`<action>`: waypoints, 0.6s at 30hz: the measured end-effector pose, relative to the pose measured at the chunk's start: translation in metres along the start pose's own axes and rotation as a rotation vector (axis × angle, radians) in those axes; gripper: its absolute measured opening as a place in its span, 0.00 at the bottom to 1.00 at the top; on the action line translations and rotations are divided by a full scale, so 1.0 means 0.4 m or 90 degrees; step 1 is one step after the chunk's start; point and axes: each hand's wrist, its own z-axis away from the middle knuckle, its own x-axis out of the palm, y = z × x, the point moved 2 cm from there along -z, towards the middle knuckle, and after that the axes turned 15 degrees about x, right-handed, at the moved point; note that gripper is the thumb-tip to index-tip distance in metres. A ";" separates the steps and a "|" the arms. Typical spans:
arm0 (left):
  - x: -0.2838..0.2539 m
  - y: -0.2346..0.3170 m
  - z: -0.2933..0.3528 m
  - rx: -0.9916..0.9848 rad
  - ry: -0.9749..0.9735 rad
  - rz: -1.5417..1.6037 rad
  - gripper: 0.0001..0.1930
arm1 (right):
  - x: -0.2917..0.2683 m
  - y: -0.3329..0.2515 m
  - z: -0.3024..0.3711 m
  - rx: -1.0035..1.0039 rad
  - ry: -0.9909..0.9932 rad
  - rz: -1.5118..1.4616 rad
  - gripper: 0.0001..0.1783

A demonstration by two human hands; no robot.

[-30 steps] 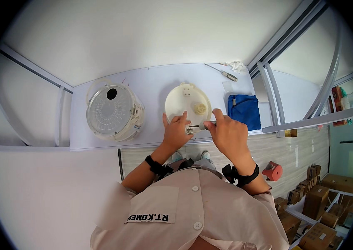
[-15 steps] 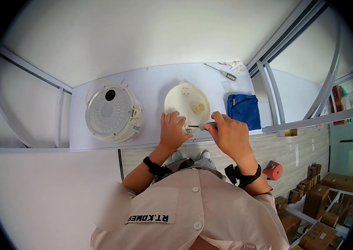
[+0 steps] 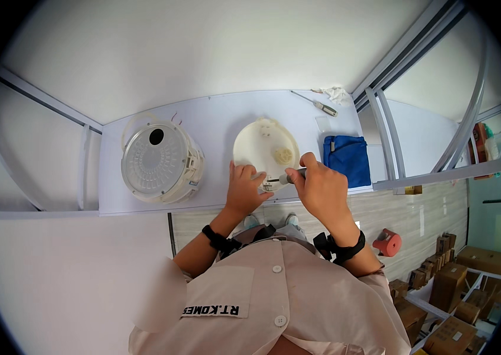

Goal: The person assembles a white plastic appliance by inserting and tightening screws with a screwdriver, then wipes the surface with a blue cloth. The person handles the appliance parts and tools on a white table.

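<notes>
A round cream plastic cover [image 3: 255,142] lies on the table in front of me, its hollow side up, with a yellowish ribbed round piece [image 3: 284,156] inside it. My left hand [image 3: 244,187] is closed on the cover's near left edge, steadying it. In my right hand [image 3: 324,189] I grip a grey-handled screwdriver [image 3: 288,177]. Its shaft points left, and the tip is at the small fitting on the cover's near rim, close to my left fingers. Whether the tip sits in a screw is too small to tell.
To the left stands a white rice cooker-like appliance [image 3: 152,161] with a grey round face. A second screwdriver [image 3: 324,108] and a crumpled white cloth [image 3: 337,94] lie at the back right. A blue pouch [image 3: 346,161] is beside my right hand. Metal frame bars [image 3: 383,136] border the table.
My right hand and the screwdriver have shifted slightly left and turned a little, showing more of the handle. My left hand stays on the cover's edge.
</notes>
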 end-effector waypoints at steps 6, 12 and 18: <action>-0.005 0.000 -0.001 -0.008 0.002 -0.007 0.31 | -0.050 -0.016 0.006 -0.210 0.055 -0.140 0.23; 0.001 -0.007 -0.006 0.011 -0.008 -0.017 0.32 | -0.020 -0.020 0.009 -0.160 0.060 -0.056 0.23; -0.001 -0.005 -0.019 -0.014 -0.058 -0.022 0.32 | 0.008 -0.017 0.007 -0.111 0.083 0.012 0.23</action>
